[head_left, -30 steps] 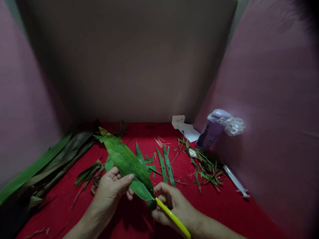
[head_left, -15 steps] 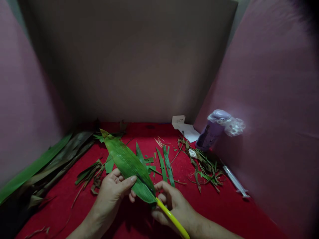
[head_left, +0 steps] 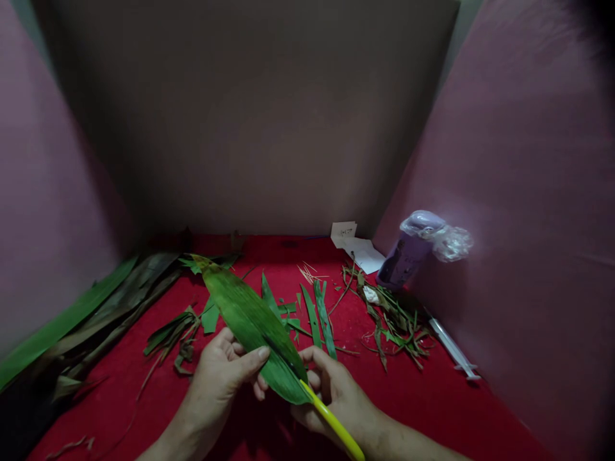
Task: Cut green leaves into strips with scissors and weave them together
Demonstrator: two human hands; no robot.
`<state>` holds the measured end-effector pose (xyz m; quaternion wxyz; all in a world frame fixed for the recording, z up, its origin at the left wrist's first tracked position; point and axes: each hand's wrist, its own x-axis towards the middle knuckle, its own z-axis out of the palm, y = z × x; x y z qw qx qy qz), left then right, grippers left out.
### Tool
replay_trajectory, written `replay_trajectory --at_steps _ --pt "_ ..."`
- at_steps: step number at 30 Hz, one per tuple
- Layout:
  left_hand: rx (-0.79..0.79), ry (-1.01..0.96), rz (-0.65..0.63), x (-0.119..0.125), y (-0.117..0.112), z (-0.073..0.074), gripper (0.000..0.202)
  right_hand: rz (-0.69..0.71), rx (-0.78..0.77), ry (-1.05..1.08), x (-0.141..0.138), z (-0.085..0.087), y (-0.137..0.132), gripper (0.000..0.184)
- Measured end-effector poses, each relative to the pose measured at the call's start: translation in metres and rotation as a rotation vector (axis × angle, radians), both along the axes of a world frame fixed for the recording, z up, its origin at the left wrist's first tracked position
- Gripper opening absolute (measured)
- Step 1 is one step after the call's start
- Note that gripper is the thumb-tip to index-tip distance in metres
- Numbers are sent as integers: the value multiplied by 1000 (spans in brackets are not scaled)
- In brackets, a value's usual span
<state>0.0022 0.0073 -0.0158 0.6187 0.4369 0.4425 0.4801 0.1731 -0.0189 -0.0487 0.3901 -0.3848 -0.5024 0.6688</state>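
A broad green leaf [head_left: 250,320] with a yellowish tip is held slanting over the red cloth, its tip toward the far left. My left hand [head_left: 225,365] pinches its lower left edge, thumb on top and fingers beneath. At the leaf's base, my right hand [head_left: 331,390] is closed around a slim yellow rod [head_left: 331,419], fingers curled close to the leaf's right edge. The rod's upper end lies against the leaf's midrib; I cannot make out what its tip is. Part of the right hand's grip is hidden behind the rod and leaf.
Cut leaf strips [head_left: 312,314] and toothpicks [head_left: 310,274] lie beyond the hands. Dry stalks [head_left: 398,320], a plastic syringe [head_left: 451,346], a purple bottle [head_left: 408,253] wrapped in clear film and white paper [head_left: 365,255] are on the right. Long leaves [head_left: 110,314] line the left wall.
The leaf has shifted slightly right and toward me, its base covering more of the yellow rod's upper end. My left hand moved a little right with it; the right hand is nearly unmoved.
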Motion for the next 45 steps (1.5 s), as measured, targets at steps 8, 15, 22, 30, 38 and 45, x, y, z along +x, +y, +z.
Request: replay_trajectory --at_steps 8,15,22,30,38,45 --pt "-17 -36 -58 4 -4 2 33 24 -41 95 1 0 1 56" --pt "-113 -82 -199 15 -14 -2 38 -65 36 66 0 -2 2 48" --pt "-63 -91 -39 11 -6 5 27 -78 -2 107 2 5 4 50" --pt "-46 -91 44 4 -4 6 26 -17 0 88 4 4 3 47" --pt "-23 -47 30 1 -3 2 30 -8 -3 163 1 7 2 49" --pt "-41 -37 -98 8 -8 0 27 -31 34 154 1 0 -1 44"
